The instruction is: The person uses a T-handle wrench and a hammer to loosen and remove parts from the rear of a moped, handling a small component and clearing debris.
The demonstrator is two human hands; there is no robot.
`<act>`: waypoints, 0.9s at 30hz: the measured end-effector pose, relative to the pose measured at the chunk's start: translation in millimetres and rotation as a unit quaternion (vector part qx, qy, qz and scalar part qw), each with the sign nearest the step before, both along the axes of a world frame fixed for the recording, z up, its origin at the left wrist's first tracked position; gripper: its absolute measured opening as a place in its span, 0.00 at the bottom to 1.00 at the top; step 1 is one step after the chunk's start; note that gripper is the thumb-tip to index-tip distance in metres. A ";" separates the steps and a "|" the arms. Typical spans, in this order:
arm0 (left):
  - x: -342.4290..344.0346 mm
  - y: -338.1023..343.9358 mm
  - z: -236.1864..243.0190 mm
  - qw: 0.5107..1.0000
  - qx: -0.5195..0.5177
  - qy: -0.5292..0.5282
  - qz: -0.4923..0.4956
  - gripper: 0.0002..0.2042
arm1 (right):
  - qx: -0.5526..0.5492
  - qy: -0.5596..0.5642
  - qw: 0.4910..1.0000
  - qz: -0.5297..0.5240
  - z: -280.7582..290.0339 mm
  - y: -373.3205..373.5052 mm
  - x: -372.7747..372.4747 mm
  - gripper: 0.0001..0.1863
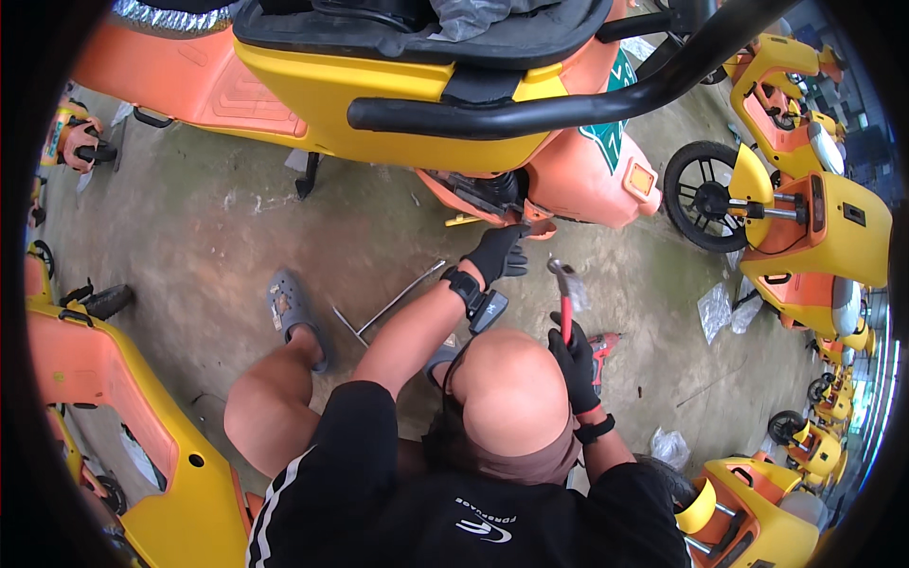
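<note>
My right hand (572, 367), in a black glove, is closed round the red handle of a hammer (566, 308). The hammer's head points up and is smeared by motion. In front of me, my left hand (497, 254), also gloved, reaches to the underside of a yellow and orange scooter (379, 104). Its fingers look stretched and apart, close to a small orange panel piece (542, 230) at the scooter's lower edge. Whether they touch it I cannot tell. Beside my right hand a red and black power drill (602, 352) lies on the floor.
A T-handled wrench (393, 305) lies on the concrete floor left of my left forearm. More yellow and orange scooters stand at both sides, one with its front wheel (705, 196) near. Clear plastic bags (715, 310) litter the right. A black bar (511, 115) crosses above.
</note>
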State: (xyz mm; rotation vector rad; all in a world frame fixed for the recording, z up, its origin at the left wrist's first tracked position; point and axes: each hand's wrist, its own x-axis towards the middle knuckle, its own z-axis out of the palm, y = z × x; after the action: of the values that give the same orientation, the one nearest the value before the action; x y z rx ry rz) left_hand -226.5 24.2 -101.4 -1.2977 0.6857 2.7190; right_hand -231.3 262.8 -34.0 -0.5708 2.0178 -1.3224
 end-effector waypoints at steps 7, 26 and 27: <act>4.8 27.6 -51.1 0.948 0.080 0.249 0.182 0.11 | -0.021 -0.031 0.999 0.020 17.5 -12.5 -13.1 0.17; 17.1 27.8 -72.2 0.933 -0.167 0.302 0.106 0.13 | 0.090 0.202 0.972 0.082 -27.9 -82.2 -34.1 0.11; 21.6 26.2 -72.5 0.927 -0.195 0.308 0.092 0.13 | 0.089 0.112 0.988 0.052 -23.0 -82.7 -31.5 0.12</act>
State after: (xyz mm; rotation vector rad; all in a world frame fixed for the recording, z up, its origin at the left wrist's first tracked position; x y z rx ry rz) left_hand -205.0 50.3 -173.9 -0.5229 1.2602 3.2862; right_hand -262.9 180.1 -57.0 -0.7585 2.2248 -1.0423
